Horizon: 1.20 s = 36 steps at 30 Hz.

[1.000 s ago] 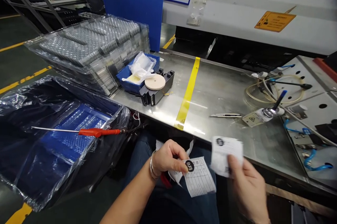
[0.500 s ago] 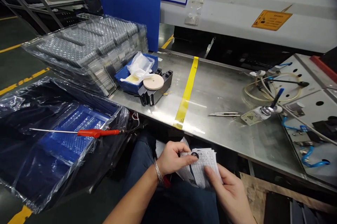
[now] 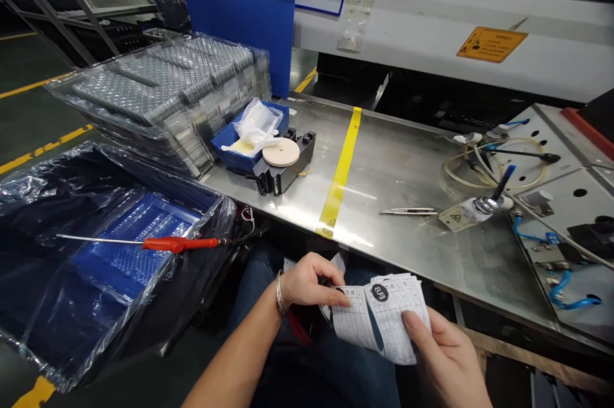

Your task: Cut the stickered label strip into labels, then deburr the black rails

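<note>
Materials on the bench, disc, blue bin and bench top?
Bench top: bare metal, likely stainless, smooth; it throws bright reflections. Disc: matte, pale beige, possibly felt or pressed fibre; no shine shows. Blue bin: probably moulded plastic, evenly coloured with thin walls.

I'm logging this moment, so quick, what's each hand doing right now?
Left hand: closed, pinching printed paper slips.
Right hand: closed, holding a stack of slips with a black round mark on top.
</note>
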Available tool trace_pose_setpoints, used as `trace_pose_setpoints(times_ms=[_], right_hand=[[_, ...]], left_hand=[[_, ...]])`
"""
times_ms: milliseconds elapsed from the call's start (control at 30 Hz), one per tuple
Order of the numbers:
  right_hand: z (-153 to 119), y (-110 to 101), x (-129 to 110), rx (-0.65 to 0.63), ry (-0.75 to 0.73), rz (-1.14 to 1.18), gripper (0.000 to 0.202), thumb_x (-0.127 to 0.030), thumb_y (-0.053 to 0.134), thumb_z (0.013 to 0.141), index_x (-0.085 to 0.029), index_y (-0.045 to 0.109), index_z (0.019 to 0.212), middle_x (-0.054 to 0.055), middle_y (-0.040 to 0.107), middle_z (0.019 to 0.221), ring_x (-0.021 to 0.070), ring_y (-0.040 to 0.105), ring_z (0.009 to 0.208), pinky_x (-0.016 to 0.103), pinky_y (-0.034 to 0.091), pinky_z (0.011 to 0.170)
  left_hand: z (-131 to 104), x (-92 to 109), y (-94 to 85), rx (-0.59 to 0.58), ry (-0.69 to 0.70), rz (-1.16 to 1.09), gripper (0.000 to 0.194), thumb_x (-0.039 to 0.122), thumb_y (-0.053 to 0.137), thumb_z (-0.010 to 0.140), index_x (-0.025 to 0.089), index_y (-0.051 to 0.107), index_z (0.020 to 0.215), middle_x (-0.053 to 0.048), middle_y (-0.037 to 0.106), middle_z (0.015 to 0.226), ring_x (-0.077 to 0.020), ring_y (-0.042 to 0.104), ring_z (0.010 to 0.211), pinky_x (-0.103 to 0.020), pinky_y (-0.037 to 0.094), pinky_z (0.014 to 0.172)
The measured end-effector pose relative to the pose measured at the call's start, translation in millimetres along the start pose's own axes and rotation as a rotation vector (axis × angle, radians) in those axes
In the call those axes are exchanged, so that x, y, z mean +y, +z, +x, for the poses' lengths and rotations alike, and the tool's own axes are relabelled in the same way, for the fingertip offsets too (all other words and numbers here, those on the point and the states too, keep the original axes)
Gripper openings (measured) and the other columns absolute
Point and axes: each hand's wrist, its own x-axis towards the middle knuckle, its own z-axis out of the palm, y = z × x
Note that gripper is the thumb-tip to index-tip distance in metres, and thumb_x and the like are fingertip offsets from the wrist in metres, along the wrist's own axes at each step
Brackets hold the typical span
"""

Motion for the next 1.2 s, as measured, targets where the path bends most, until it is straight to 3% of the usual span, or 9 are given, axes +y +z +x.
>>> trace_pose_setpoints(times_ms=[167,267,333,467,533,733,900,1067,1200], right_hand=[[10,-1,0,0.392,-0.040,0.190,0.037,-0.044,0.072,0.068,-0.016,0.070,0.092,0.009,0.072,0.090,0.0218,0.066,0.078,0.027,0.055,0.064],[21,-5,1,0.604,-0.146,0.074,0.040,-0.046,0.070,0.070,-0.015,0.069,0.095,0.008,0.071,0.093,0.0193,0.065,0.079,0.025,0.054,0.067],[25,-4,0,0.516,-0.200,-0.149,0.038,-0.045,0.070,0.069,-0.014,0.070,0.092,0.007,0.072,0.087,0.0184,0.064,0.072,0.024,0.053,0.063],[22,10,-5,-0.076,-0.329,-0.393,0.027,-0.039,0.064,0.075,-0.017,0.073,0.088,0.005,0.071,0.075,0.0172,0.062,0.061,0.023,0.051,0.056],[19,14,-8,-0.204,-0.350,-0.377,0.026,-0.038,0.058,0.081,-0.019,0.073,0.091,0.004,0.071,0.077,0.0168,0.062,0.063,0.023,0.052,0.059],[15,11,-5,-0.289,-0.209,-0.280,0.032,-0.040,0.048,0.088,-0.021,0.070,0.101,0.005,0.071,0.084,0.0175,0.063,0.069,0.025,0.053,0.064],[11,15,-7,-0.227,-0.219,-0.339,0.030,-0.042,0.055,0.082,-0.018,0.073,0.087,0.003,0.065,0.064,0.0156,0.058,0.057,0.022,0.050,0.053],[0,12,-10,-0.145,-0.163,-0.276,0.028,-0.042,0.064,0.075,-0.018,0.074,0.084,0.006,0.069,0.067,0.0180,0.062,0.057,0.022,0.050,0.050],[-7,-1,-8,-0.014,0.013,0.044,0.033,-0.045,0.069,0.069,-0.019,0.074,0.089,0.010,0.072,0.075,0.0236,0.066,0.063,0.028,0.053,0.053]], left_hand=[[1,5,11.8,0.103,0.022,-0.056,0.039,0.044,0.073,0.063,0.010,0.057,0.053,0.000,0.050,0.049,-0.0060,0.042,0.046,-0.019,0.032,0.043],[-2,7,13.6,0.163,0.024,-0.169,0.044,0.047,0.075,0.060,0.011,0.053,0.050,0.002,0.045,0.045,-0.0048,0.036,0.042,-0.019,0.026,0.039],[-4,10,14.6,0.148,0.005,-0.210,0.045,0.049,0.075,0.059,0.011,0.051,0.050,0.002,0.044,0.045,-0.0049,0.036,0.041,-0.020,0.025,0.039],[-3,15,20.4,0.103,-0.045,-0.129,0.042,0.046,0.074,0.061,0.011,0.053,0.052,0.002,0.043,0.048,-0.0049,0.035,0.046,-0.020,0.026,0.042],[-1,15,23.8,0.168,-0.073,-0.068,0.038,0.044,0.072,0.063,0.010,0.056,0.057,0.003,0.044,0.051,-0.0045,0.034,0.047,-0.019,0.025,0.043],[1,8,30.1,0.335,-0.050,0.017,0.031,0.037,0.072,0.064,0.010,0.060,0.069,0.003,0.048,0.056,-0.0039,0.034,0.049,-0.018,0.027,0.045],[0,3,32.9,0.383,-0.006,0.058,0.031,0.039,0.072,0.067,0.010,0.062,0.075,0.003,0.046,0.057,-0.0048,0.035,0.050,-0.019,0.027,0.047],[8,-15,22.2,0.302,0.068,-0.091,0.050,0.054,0.053,0.080,0.010,0.063,0.103,-0.002,0.056,0.065,-0.0099,0.050,0.058,-0.023,0.039,0.058],[23,-28,11.7,0.148,0.050,-0.075,0.060,0.067,0.048,0.075,0.011,0.069,0.070,-0.006,0.059,0.063,-0.0153,0.054,0.069,-0.029,0.042,0.074]])
